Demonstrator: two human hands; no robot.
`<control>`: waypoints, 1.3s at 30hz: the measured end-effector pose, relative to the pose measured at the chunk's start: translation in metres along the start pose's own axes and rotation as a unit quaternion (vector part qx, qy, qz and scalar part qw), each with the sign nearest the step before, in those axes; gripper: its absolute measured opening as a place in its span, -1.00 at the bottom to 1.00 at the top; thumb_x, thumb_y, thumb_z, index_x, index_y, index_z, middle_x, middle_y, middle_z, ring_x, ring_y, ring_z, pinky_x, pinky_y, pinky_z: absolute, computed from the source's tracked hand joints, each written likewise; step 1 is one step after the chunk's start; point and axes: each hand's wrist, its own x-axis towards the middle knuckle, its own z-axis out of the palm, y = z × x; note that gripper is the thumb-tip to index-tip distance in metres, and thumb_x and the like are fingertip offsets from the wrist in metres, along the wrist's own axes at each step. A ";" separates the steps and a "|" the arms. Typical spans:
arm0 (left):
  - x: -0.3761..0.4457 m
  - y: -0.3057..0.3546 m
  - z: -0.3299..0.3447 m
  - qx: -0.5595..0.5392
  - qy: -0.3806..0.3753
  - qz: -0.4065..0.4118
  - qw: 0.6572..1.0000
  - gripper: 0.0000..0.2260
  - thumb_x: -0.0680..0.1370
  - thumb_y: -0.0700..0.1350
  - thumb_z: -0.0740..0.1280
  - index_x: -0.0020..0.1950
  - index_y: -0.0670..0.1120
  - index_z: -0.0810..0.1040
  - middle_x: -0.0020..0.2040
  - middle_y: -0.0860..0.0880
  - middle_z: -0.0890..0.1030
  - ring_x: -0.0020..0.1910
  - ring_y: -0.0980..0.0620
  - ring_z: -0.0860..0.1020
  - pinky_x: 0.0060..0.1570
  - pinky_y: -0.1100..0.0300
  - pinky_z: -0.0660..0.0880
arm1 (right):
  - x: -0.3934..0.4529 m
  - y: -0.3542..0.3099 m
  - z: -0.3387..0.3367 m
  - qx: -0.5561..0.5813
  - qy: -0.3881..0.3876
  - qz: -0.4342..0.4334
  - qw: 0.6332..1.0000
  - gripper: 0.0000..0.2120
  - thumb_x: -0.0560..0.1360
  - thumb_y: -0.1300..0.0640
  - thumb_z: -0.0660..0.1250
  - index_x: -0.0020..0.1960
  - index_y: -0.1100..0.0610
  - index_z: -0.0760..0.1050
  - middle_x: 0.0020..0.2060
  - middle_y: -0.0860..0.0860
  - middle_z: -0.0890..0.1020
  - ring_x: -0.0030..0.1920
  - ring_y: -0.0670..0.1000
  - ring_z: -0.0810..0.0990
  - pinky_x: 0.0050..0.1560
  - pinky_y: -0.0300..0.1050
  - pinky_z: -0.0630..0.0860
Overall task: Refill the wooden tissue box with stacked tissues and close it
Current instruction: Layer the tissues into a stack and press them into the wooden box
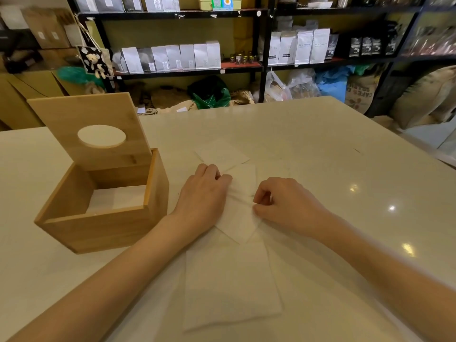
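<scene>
Two bare forearms, sleeveless; left grip (202, 196), right grip (283, 206) ringless.

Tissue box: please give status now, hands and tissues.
Both hands, left hand and right hand, on loose tissues. Wooden tissue box open, lid up. Nothing blocking.

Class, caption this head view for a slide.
Both hands gather tissues beside the open wooden box.

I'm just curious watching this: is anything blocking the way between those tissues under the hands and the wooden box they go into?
Nothing visible does. The square white tissues lie on the pale tabletop right of the open-topped wooden tissue box; its hinged lid with the oval hole stands raised at the back, and the strip of table between is bare.
</scene>
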 end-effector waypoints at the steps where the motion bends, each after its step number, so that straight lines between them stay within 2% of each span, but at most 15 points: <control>1: 0.000 0.000 0.000 -0.013 -0.004 -0.005 1.000 -0.73 0.57 -0.22 0.13 0.23 -0.13 0.47 0.07 -0.13 0.48 0.11 -0.11 0.37 -0.11 0.12 0.36 | 0.001 0.001 0.000 0.014 -0.009 0.008 1.000 -0.90 0.42 0.11 0.27 -0.10 0.07 0.54 -0.25 -0.13 0.50 -0.14 -0.03 0.51 -0.13 -0.13 0.46; 5: 0.001 -0.001 -0.005 -0.041 -0.011 -0.011 0.999 -0.79 0.56 -0.18 0.13 0.14 -0.13 0.48 0.11 -0.10 0.46 0.14 -0.07 0.36 -0.11 0.18 0.33 | 0.004 0.003 -0.001 0.045 -0.017 0.014 0.999 -0.92 0.39 0.13 0.29 -0.17 0.10 0.55 -0.33 -0.15 0.51 -0.25 -0.05 0.51 -0.26 -0.17 0.43; 8: -0.001 0.001 -0.013 -0.063 -0.017 -0.008 0.998 -0.84 0.54 -0.19 0.16 0.08 -0.14 0.46 0.12 -0.09 0.45 0.09 -0.06 0.40 -0.10 0.15 0.38 | 0.007 0.003 -0.005 0.075 -0.007 0.017 0.997 -0.92 0.37 0.16 0.31 -0.17 0.14 0.54 -0.34 -0.11 0.53 -0.27 -0.04 0.51 -0.23 -0.13 0.46; 10: -0.003 0.003 -0.019 -0.080 -0.007 -0.007 0.997 -0.86 0.54 -0.20 0.16 0.06 -0.14 0.45 0.09 -0.08 0.45 0.03 -0.04 0.43 -0.16 0.18 0.35 | 0.011 0.005 -0.012 0.102 -0.006 0.020 0.995 -0.95 0.37 0.21 0.33 -0.17 0.13 0.54 -0.35 -0.12 0.53 -0.31 -0.09 0.50 -0.25 -0.19 0.47; 13: -0.009 0.005 -0.033 -0.117 0.016 -0.014 0.993 -0.94 0.53 -0.19 0.19 -0.03 -0.11 0.44 -0.02 -0.06 0.50 -0.10 -0.06 0.47 -0.20 0.11 0.40 | 0.012 0.005 -0.028 0.218 -0.066 0.039 0.973 -0.86 0.36 0.26 0.40 -0.09 0.13 0.58 -0.41 -0.08 0.56 -0.42 -0.15 0.51 -0.40 -0.32 0.45; 15: -0.013 0.006 -0.043 -0.150 0.026 -0.014 0.988 -0.98 0.53 -0.18 0.23 -0.09 -0.08 0.44 -0.11 -0.04 0.55 -0.13 -0.07 0.51 -0.15 0.04 0.47 | 0.011 0.006 -0.040 0.261 -0.103 0.042 0.959 -0.84 0.35 0.26 0.43 -0.07 0.13 0.61 -0.36 -0.01 0.64 -0.36 -0.11 0.58 -0.36 -0.28 0.50; 17: -0.018 0.007 -0.055 -0.185 0.029 -0.021 0.982 -0.98 0.52 -0.17 0.27 -0.08 -0.08 0.49 -0.18 0.02 0.57 -0.17 0.00 0.52 -0.16 0.19 0.48 | 0.009 0.006 -0.049 0.281 -0.114 0.034 0.952 -0.91 0.37 0.24 0.43 -0.13 0.13 0.65 -0.28 0.03 0.69 -0.29 -0.09 0.62 -0.21 -0.20 0.56; 18: -0.020 0.008 -0.062 -0.211 0.024 -0.032 0.977 -0.98 0.51 -0.16 0.30 -0.08 -0.06 0.51 -0.22 0.08 0.56 -0.19 0.06 0.52 -0.18 0.29 0.45 | 0.008 0.005 -0.052 0.293 -0.115 0.026 0.949 -0.93 0.37 0.22 0.42 -0.15 0.14 0.66 -0.26 0.04 0.70 -0.26 -0.07 0.64 -0.14 -0.17 0.58; 20: -0.026 0.010 -0.078 -0.274 0.002 -0.059 0.960 -0.96 0.49 -0.13 0.33 -0.08 0.00 0.54 -0.20 0.16 0.57 -0.18 0.15 0.53 -0.15 0.32 0.47 | 0.006 0.002 -0.058 0.323 -0.113 0.008 0.940 -0.95 0.38 0.21 0.42 -0.19 0.12 0.66 -0.27 0.02 0.70 -0.23 -0.05 0.65 -0.10 -0.17 0.60; 22: -0.030 0.011 -0.093 -0.325 -0.018 -0.083 0.942 -0.93 0.49 -0.10 0.33 -0.06 0.04 0.56 -0.14 0.14 0.60 -0.20 0.14 0.57 -0.14 0.21 0.55 | 0.002 -0.002 -0.062 0.356 -0.114 -0.005 0.927 -0.95 0.35 0.20 0.42 -0.23 0.09 0.65 -0.28 0.00 0.71 -0.24 -0.05 0.66 -0.16 -0.22 0.62; 25: -0.038 0.008 -0.108 -0.392 -0.043 -0.131 0.909 -0.91 0.48 -0.10 0.33 -0.11 0.10 0.57 -0.24 0.09 0.64 -0.33 0.20 0.56 -0.35 0.39 0.53 | -0.003 -0.006 -0.062 0.393 -0.135 -0.008 0.909 -0.91 0.31 0.16 0.41 -0.20 0.12 0.65 -0.30 -0.01 0.72 -0.28 -0.09 0.67 -0.29 -0.29 0.60; 27: -0.046 0.003 -0.112 -0.428 -0.083 -0.168 0.884 -0.90 0.45 -0.11 0.34 -0.11 0.08 0.60 -0.26 0.01 0.67 -0.39 0.16 0.56 -0.42 0.42 0.52 | -0.009 -0.008 -0.057 0.403 -0.165 -0.003 0.900 -0.90 0.38 0.21 0.37 -0.16 0.16 0.66 -0.31 0.00 0.72 -0.32 -0.09 0.67 -0.35 -0.31 0.57; 31: -0.068 -0.006 -0.103 -0.456 -0.175 -0.207 0.848 -0.91 0.44 -0.16 0.37 -0.14 -0.01 0.66 -0.36 0.03 0.70 -0.47 0.18 0.58 -0.49 0.39 0.50 | -0.023 -0.010 -0.039 0.389 -0.239 0.009 0.890 -0.88 0.42 0.25 0.35 -0.10 0.22 0.65 -0.28 0.05 0.73 -0.30 -0.04 0.68 -0.31 -0.23 0.62; 36: -0.087 -0.009 -0.080 -0.439 -0.227 -0.223 0.840 -0.89 0.47 -0.17 0.35 -0.17 -0.03 0.68 -0.37 0.02 0.69 -0.47 0.18 0.59 -0.49 0.37 0.49 | -0.036 -0.011 -0.015 0.327 -0.273 0.038 0.904 -0.87 0.45 0.23 0.35 -0.08 0.28 0.60 -0.34 0.10 0.69 -0.38 0.05 0.64 -0.41 -0.22 0.54; 39: -0.092 -0.010 -0.071 -0.414 -0.225 -0.211 0.856 -0.89 0.49 -0.15 0.35 -0.14 -0.02 0.68 -0.43 0.07 0.65 -0.47 0.18 0.57 -0.48 0.35 0.50 | -0.039 -0.011 -0.007 0.304 -0.264 0.061 0.913 -0.82 0.44 0.16 0.37 -0.10 0.30 0.57 -0.29 0.23 0.69 -0.37 0.12 0.65 -0.37 -0.14 0.58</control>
